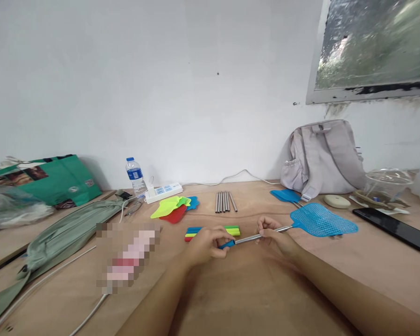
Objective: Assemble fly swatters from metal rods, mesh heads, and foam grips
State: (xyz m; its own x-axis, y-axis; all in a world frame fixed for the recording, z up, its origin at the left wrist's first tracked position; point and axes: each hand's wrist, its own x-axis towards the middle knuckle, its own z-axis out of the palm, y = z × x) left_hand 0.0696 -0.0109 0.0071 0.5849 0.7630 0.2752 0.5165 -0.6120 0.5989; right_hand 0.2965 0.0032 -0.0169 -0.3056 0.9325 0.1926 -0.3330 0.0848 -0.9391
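The left forearm (164, 289) and the right forearm (346, 284) are nearest, entering from seven and four o'clock around the two hands. The left hand (212, 240) has its fingers curled around the blue handle (227, 245); the right hand (271, 235) pinches the metal rod (248, 238), which runs from the handle to the blue mesh head (324, 220) near three o'clock. In my judgement, the rod may twist or slip if the pinch is too weak. The spare coloured handles (233, 231) sit just behind the left hand, towards ten o'clock, so its knuckles could scatter them. Metal tubes (224, 202) lie at eleven, coloured mesh pieces (166, 207) at ten. Farther at three, the phone (395, 228) could be struck if the head swings wide. The backpack (327, 158) stands at two.
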